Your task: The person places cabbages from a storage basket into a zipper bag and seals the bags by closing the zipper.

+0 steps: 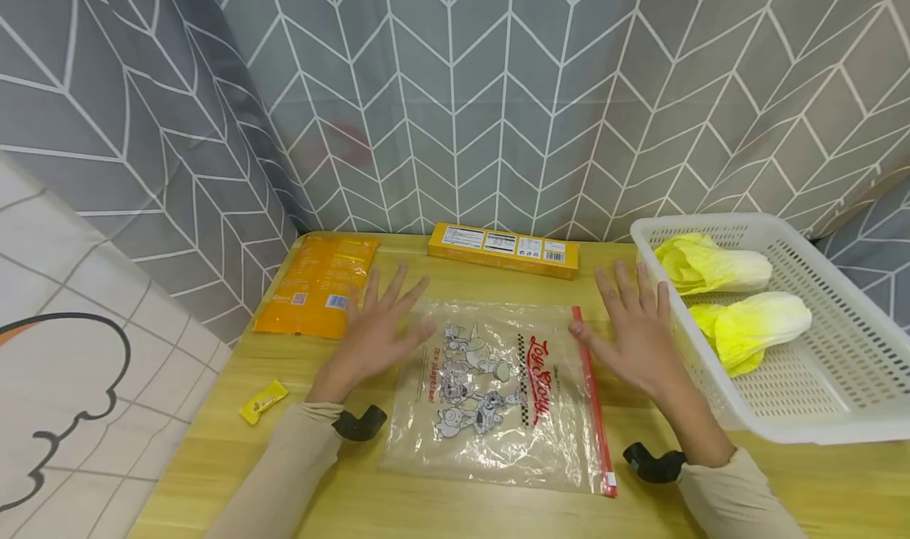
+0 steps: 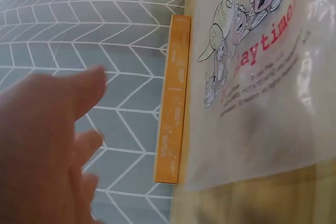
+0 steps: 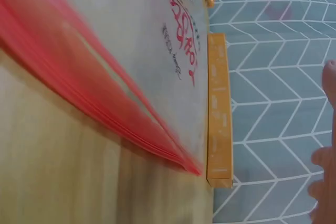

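A clear plastic zip bag [image 1: 490, 452] with a red zip edge and cartoon print lies flat on the wooden table. My left hand [image 1: 377, 333], fingers spread, is over the bag's left side, near an orange packet [image 1: 320, 282]. On the other side my right hand [image 1: 633, 333], fingers straight, hovers by the red zip edge [image 3: 105, 87], close to the white basket. Both hands hold nothing. The left wrist view shows the left hand [image 2: 47, 145] apart from the bag [image 2: 252, 135]; only part of the right hand [image 3: 325, 166] shows in the right wrist view.
Behind the bag lies a long orange-yellow box [image 1: 505, 264]. A white plastic basket [image 1: 718, 397] at the right holds two cabbages [image 1: 739, 266]. One small yellow wrapped piece [image 1: 263, 401] lies at the left. A grey patterned curtain [image 1: 462, 112] hangs along the table's back edge.
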Tool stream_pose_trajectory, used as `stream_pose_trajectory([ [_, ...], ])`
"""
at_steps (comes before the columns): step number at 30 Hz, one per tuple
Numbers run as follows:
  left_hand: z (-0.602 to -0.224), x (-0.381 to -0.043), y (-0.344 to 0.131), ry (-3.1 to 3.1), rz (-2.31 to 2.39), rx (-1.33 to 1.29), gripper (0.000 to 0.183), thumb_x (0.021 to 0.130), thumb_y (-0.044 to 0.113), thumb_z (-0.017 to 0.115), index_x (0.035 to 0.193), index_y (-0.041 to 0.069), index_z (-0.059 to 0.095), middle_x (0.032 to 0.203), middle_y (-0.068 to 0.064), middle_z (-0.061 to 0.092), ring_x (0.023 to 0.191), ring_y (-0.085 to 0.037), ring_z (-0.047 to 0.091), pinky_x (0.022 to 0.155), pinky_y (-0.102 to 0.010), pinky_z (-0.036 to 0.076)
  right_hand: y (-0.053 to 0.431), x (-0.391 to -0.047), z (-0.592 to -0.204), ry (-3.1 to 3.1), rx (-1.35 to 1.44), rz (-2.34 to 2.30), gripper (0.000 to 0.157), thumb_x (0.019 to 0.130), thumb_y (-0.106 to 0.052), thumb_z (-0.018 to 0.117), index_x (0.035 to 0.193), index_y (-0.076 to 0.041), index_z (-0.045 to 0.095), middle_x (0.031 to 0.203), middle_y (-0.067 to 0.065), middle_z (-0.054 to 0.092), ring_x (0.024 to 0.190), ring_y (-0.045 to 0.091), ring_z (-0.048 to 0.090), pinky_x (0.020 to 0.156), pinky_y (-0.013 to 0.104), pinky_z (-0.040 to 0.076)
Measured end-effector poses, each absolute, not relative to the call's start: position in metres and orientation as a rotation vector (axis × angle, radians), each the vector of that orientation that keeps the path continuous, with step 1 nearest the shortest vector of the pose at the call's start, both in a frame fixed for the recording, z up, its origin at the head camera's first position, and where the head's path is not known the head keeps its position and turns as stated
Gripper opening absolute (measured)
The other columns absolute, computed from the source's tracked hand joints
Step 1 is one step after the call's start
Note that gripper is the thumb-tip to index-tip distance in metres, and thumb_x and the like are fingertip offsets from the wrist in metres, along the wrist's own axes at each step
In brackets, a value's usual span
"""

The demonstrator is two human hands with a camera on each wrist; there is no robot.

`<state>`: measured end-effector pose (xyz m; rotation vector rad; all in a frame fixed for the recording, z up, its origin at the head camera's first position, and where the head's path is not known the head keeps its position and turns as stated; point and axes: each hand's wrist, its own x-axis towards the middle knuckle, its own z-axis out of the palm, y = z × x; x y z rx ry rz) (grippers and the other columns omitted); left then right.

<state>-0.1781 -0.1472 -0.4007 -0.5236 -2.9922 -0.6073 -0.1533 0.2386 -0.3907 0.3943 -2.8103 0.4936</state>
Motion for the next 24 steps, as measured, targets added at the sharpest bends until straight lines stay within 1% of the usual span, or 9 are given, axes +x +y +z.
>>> stream_pose_trajectory([
  [3,-0.408,-0.178,-0.147,-3.04,-0.66,-0.598,0.072,0.098,0.059,0.053,0.161,0.037,0.025,0.173,0.0,-0.002,0.158,-0.044,-0.008,0.118,-0.074,-0.003,0.237,-0.155,-0.395,-2.879,0.433,0.534,0.086,0.099,-0.058,0.052,0.163,-0.01,0.019,0.169,0.024,0.008,0.156,0.05,0.0,0.122,0.069,0.001],
  [7,-0.418,-0.177,-0.148,-3.073,-0.702,-0.688,0.074,0.098,0.058,0.056,0.161,0.036,0.025,0.173,-0.004,0.002,0.157,-0.048,-0.001,0.118,-0.075,-0.002,0.235,-0.157,-0.403,-2.965,0.499,0.578,0.089,0.097,-0.058,0.057,0.162,-0.011,0.021,0.169,0.023,0.011,0.156,0.049,0.003,0.121,0.07,0.006],
  [11,-0.426,-0.177,-0.149,-3.076,-0.826,-0.741,0.074,0.096,0.057,0.059,0.16,0.035,0.028,0.173,-0.005,0.009,0.158,-0.046,-0.001,0.119,-0.072,-0.004,0.235,-0.158,-0.416,-3.001,0.611,0.677,0.09,0.092,-0.056,0.067,0.161,-0.013,0.029,0.169,0.022,0.017,0.155,0.051,0.009,0.119,0.073,0.007],
  [13,-0.43,-0.178,-0.149,-3.082,-0.862,-0.754,0.075,0.095,0.058,0.06,0.16,0.035,0.03,0.173,-0.004,0.011,0.158,-0.044,-0.002,0.12,-0.07,-0.005,0.235,-0.158,-0.423,-3.004,0.656,0.74,0.09,0.089,-0.054,0.071,0.16,-0.014,0.032,0.168,0.022,0.02,0.154,0.052,0.011,0.119,0.073,0.007],
  [19,-0.441,-0.179,-0.149,-3.116,-0.81,-0.763,0.082,0.09,0.06,0.066,0.159,0.034,0.031,0.172,0.001,0.012,0.159,-0.04,-0.004,0.121,-0.067,-0.009,0.235,-0.161,-0.438,-2.989,0.719,0.913,0.091,0.081,-0.05,0.08,0.156,-0.015,0.041,0.166,0.021,0.028,0.155,0.049,0.009,0.118,0.073,0.001],
  [21,-0.443,-0.178,-0.149,-3.116,-0.799,-0.765,0.083,0.088,0.059,0.068,0.159,0.033,0.033,0.172,0.001,0.013,0.159,-0.04,-0.004,0.121,-0.067,-0.01,0.235,-0.161,-0.441,-2.989,0.727,0.923,0.091,0.081,-0.051,0.081,0.155,-0.015,0.042,0.166,0.02,0.029,0.156,0.048,0.009,0.118,0.072,0.0],
  [24,-0.445,-0.178,-0.15,-3.115,-0.804,-0.758,0.078,0.09,0.058,0.068,0.157,0.034,0.037,0.171,0.001,0.015,0.159,-0.039,-0.004,0.122,-0.066,-0.01,0.234,-0.161,-0.446,-2.992,0.737,0.913,0.089,0.081,-0.051,0.08,0.154,-0.016,0.044,0.166,0.02,0.028,0.156,0.047,0.008,0.119,0.071,-0.001],
])
